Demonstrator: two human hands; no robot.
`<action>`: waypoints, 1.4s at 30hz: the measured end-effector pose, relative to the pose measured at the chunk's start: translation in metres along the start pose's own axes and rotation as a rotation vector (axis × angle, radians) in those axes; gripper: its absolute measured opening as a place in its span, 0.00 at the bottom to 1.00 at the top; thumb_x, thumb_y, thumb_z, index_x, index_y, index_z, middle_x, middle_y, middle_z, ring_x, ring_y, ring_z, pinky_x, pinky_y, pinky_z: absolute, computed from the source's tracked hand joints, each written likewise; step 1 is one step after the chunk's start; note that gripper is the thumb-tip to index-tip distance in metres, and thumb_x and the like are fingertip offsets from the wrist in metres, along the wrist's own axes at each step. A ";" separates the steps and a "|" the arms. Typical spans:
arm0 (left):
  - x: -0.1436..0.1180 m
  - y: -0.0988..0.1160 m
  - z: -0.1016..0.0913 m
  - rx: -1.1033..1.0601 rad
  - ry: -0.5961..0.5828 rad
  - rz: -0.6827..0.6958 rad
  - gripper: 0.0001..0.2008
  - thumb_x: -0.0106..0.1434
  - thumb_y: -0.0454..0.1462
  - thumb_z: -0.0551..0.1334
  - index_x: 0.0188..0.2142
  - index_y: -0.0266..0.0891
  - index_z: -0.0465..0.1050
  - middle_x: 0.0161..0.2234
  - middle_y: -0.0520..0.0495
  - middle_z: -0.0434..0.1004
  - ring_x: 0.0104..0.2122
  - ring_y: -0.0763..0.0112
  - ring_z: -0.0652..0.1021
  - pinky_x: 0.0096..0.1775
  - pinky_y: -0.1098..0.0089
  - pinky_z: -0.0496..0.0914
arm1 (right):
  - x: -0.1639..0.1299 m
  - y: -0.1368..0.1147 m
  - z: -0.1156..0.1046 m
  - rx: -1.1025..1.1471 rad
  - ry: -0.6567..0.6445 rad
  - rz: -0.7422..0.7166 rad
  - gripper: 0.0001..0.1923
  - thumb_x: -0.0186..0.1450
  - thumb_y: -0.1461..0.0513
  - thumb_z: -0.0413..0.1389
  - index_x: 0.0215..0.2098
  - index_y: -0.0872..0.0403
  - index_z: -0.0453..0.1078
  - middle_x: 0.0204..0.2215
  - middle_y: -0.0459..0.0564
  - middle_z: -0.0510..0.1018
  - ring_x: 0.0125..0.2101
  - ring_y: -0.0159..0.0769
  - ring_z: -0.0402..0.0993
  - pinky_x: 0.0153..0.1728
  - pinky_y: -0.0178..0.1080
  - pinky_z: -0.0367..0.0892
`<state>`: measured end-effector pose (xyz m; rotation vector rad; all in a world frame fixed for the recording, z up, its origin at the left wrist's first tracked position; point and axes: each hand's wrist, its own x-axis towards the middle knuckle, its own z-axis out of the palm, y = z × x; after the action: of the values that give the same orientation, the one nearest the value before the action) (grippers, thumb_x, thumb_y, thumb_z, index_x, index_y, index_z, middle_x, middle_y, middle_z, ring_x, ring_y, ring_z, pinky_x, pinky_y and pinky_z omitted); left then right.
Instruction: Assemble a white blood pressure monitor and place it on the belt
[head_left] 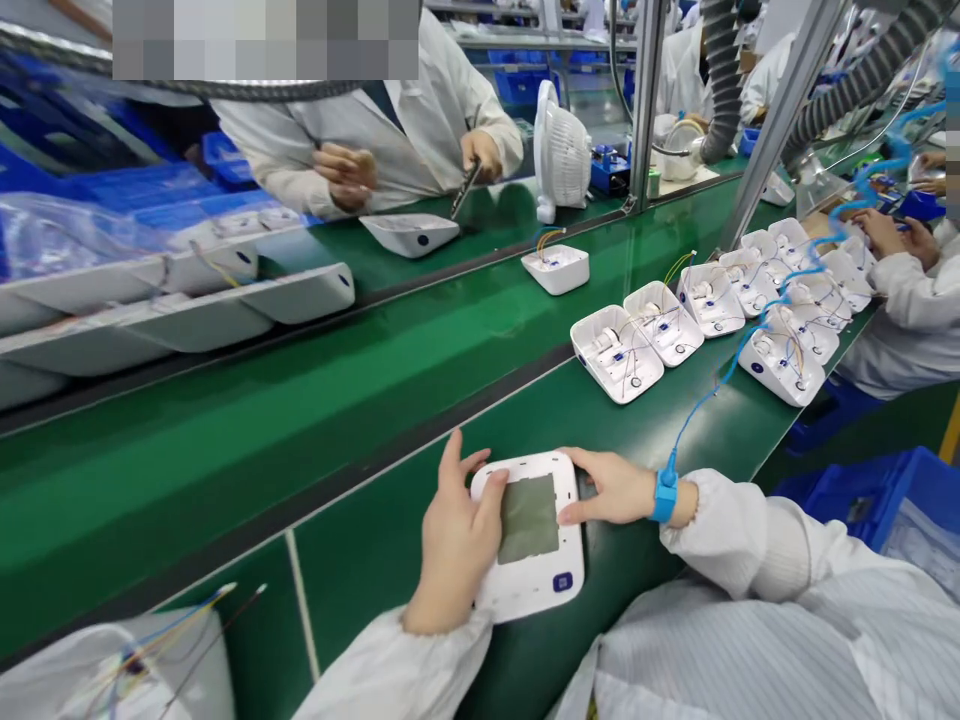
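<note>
White device housing [531, 535] sits on the green bench [360, 540] right between my hands, long axis running away from me: left hand [454, 540] grips its left edge, right hand [611, 487] pinches the right.

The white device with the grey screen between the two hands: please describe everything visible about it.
The white device is a rounded plastic housing lying face up on the green table. It has a dull grey rectangular screen and a small blue button at its lower corner. The left hand grips its left edge; the right hand touches its upper right edge.
</note>
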<state>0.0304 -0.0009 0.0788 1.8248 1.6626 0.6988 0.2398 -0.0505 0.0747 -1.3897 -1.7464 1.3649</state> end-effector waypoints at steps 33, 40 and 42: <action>-0.076 -0.003 0.031 0.422 -0.022 0.568 0.59 0.44 0.59 0.70 0.68 0.37 0.50 0.67 0.23 0.53 0.61 0.34 0.64 0.57 0.40 0.61 | -0.034 -0.058 0.000 -1.053 0.211 0.202 0.26 0.74 0.52 0.47 0.65 0.57 0.59 0.35 0.60 0.81 0.37 0.50 0.80 0.36 0.46 0.70; -0.077 -0.004 0.007 0.354 -0.248 0.716 0.51 0.48 0.63 0.65 0.64 0.36 0.61 0.62 0.30 0.65 0.60 0.38 0.66 0.59 0.42 0.59 | -0.020 -0.070 0.025 -1.115 -0.227 -0.648 0.38 0.68 0.43 0.53 0.68 0.55 0.56 0.67 0.61 0.59 0.69 0.53 0.45 0.65 0.58 0.47; -0.082 -0.017 -0.004 0.370 -0.231 0.738 0.54 0.48 0.66 0.64 0.66 0.35 0.59 0.64 0.29 0.62 0.61 0.35 0.64 0.60 0.41 0.57 | -0.012 -0.073 0.040 -1.116 -0.314 -0.669 0.39 0.69 0.43 0.51 0.69 0.56 0.54 0.68 0.63 0.55 0.69 0.55 0.42 0.65 0.61 0.42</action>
<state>0.0086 -0.0809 0.0692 2.7089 0.9869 0.4447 0.1805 -0.0744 0.1299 -0.8264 -3.0241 0.1757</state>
